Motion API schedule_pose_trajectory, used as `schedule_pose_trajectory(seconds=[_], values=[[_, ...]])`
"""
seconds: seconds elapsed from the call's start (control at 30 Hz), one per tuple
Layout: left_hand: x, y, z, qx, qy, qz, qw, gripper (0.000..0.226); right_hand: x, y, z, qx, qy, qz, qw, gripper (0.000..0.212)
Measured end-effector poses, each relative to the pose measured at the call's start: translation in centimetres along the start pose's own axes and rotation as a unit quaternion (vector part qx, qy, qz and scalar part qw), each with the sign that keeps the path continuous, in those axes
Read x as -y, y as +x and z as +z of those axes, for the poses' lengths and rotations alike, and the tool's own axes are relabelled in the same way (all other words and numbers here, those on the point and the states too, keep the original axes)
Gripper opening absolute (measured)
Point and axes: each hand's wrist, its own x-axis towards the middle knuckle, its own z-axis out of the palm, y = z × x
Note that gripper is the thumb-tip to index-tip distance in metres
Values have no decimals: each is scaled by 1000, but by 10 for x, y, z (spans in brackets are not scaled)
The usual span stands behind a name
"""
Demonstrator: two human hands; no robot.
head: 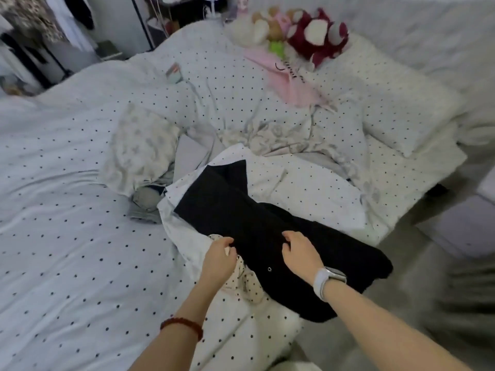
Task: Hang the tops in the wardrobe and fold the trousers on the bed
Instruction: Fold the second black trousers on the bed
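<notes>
A pair of black trousers point(249, 226) lies spread diagonally across the near edge of the bed point(67, 236), its waist end near me with a metal button showing. My left hand point(218, 257) pinches the left edge of the trousers. On top of the black cloth my right hand point(300, 250) rests with curled fingers that gather the fabric. Under the trousers lie a white garment point(176, 231) and a cream dotted one point(246, 285). A grey garment point(143, 204) sits bunched to the left of them.
A floral pillow point(139, 151) lies behind the clothes. Plush toys point(294, 30) and a pink cloth point(284, 76) sit at the head of the bed. A clothes rack with hanging garments point(40, 28) stands at the far left. The floor point(401, 263) runs along the bed's right side.
</notes>
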Motion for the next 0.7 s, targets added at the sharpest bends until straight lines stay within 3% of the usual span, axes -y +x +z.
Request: schedule_pose_trajectory(seconds=[0.2, 0.3, 0.4, 0.47, 0.57, 0.7], values=[[-7, 57, 25, -96, -91, -105, 986, 36, 4, 124, 16, 61, -71, -49, 994, 50], [9, 64, 24, -131, -128, -166, 969, 34, 23, 166, 43, 140, -69, -21, 988, 61], [23, 61, 20, -131, -135, -196, 962, 37, 36, 173, 58, 184, -56, -25, 981, 42], [28, 53, 17, -118, -154, -185, 963, 49, 40, 161, 56, 195, -41, -59, 978, 39], [28, 49, 14, -65, -184, -77, 978, 86, 47, 139, 34, 224, 34, -93, 970, 45], [2, 59, 8, -29, -130, 3, 991, 112, 70, 131, -20, 219, 110, -141, 959, 34]])
